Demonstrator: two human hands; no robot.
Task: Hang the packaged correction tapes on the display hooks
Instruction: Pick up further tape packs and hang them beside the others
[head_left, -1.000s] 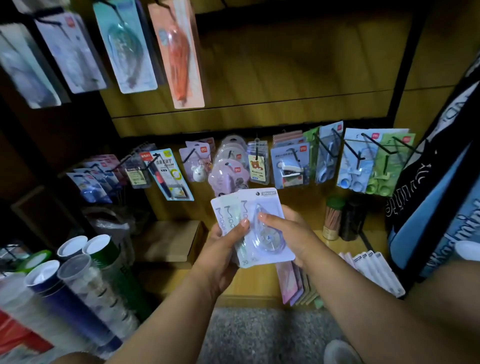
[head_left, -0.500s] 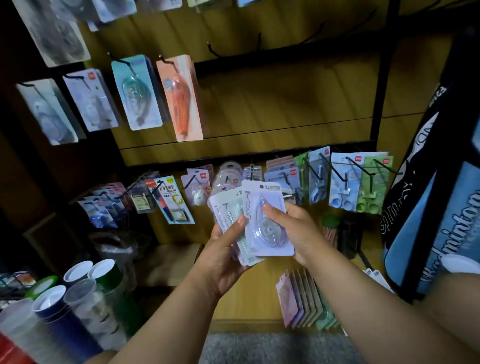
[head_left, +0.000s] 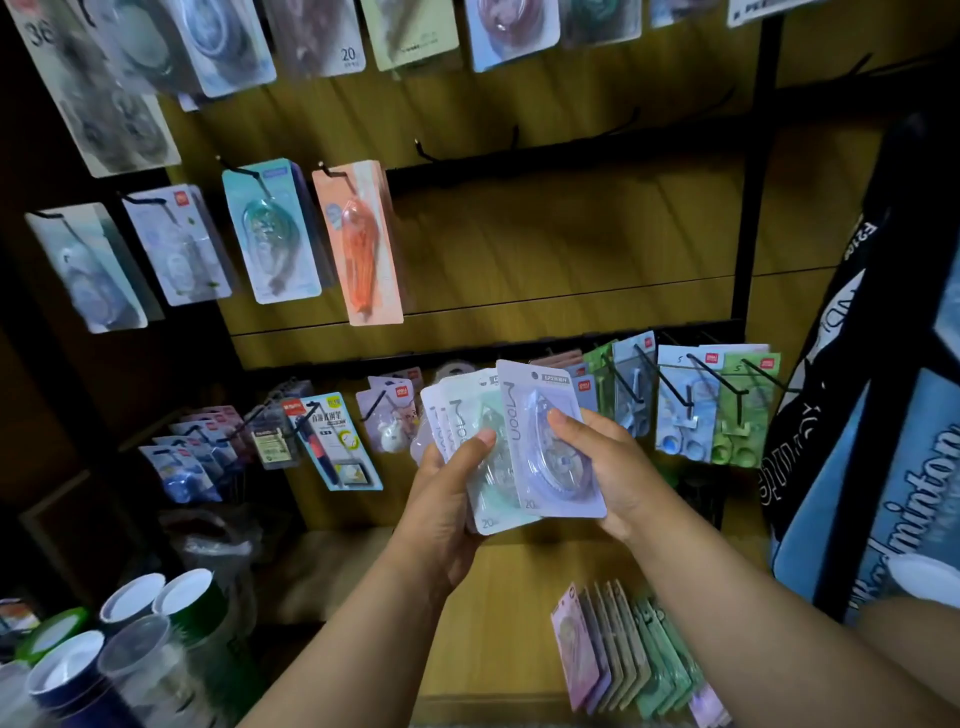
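Now the view sits higher on the rack than a second ago — the middle row with the orange pack (head_left: 363, 244) and the bare hooks (head_left: 423, 152) beside it has come into frame, and the front pack (head_left: 550, 441) stands a bit further out of the fan than before. Reads like one pack is picked and a free hook is being sought; nothing from the hands is hung yet. Right hand (head_left: 613, 473) pinches the front pack: thumb on the clear blister, fingers curled behind the card. Left hand (head_left: 447, 499) grips the stack (head_left: 467, 441) of remaining packs, thumb pressed across the front, fingers wrapped behind. Hands are close together, the front pack overlapping the stack, so separation isn't complete. Both sit in front of the lower row of hung stationery, well below the bare hooks. More packs lie on the shelf (head_left: 519, 597) near the right forearm. The front pack's hang hole is visible at the card top, facing up — orientation looks fine for a hook. My guess for next: lift the right hand to a bare hook and thread the hole.
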